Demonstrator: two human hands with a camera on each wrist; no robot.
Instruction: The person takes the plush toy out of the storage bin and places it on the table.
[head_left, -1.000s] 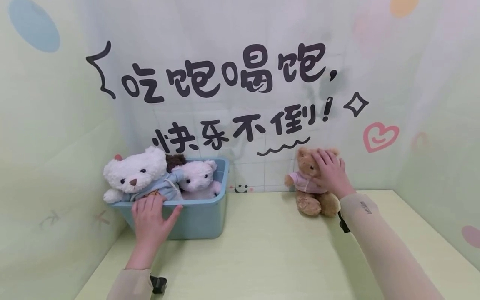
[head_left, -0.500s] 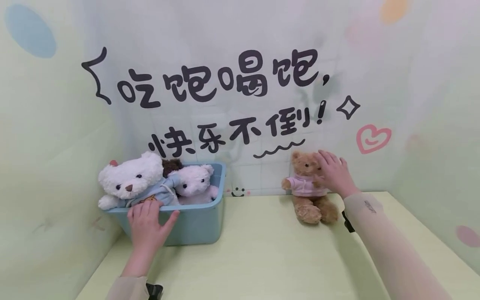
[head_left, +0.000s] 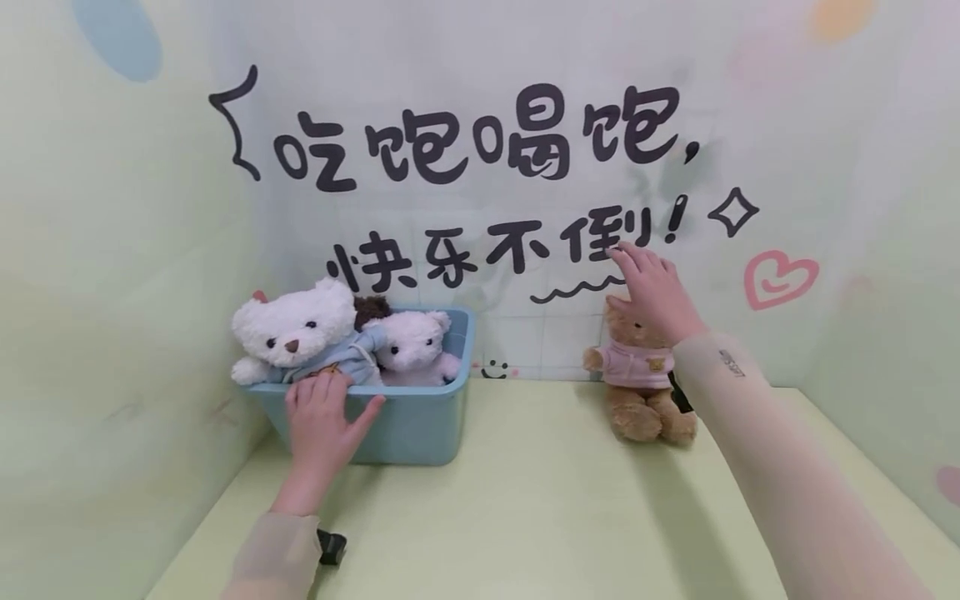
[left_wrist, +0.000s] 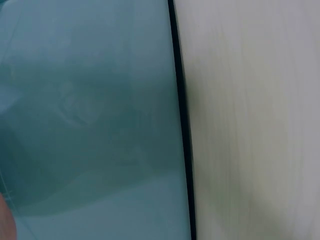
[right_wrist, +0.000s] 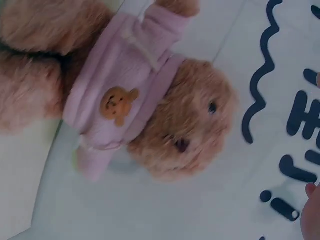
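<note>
In the head view a brown teddy bear [head_left: 637, 371] in a pink hoodie sits upright against the back wall, facing forward. My right hand [head_left: 656, 292] hovers in front of and above its head, fingers spread, holding nothing and hiding part of the face. The right wrist view shows the whole teddy bear [right_wrist: 190, 125] sideways, with fingertips at the right edge. My left hand [head_left: 322, 425] holds the front rim of a blue plastic bin [head_left: 420, 429], fingers over the edge, thumb to the right. In the left wrist view the bin wall [left_wrist: 100, 125] fills the left half.
The bin holds a white teddy bear [head_left: 296, 329] in a blue top, leaning over the rim, a pale pink plush [head_left: 412, 342], and something dark brown [head_left: 371, 308] mostly hidden behind. A pale tabletop [head_left: 525, 508] meets a printed backdrop [head_left: 480, 67] with black lettering.
My right hand has lifted off the brown teddy bear's head and risen above it; the bear stays seated. The left hand remains on the bin rim. The head view has shifted slightly.
</note>
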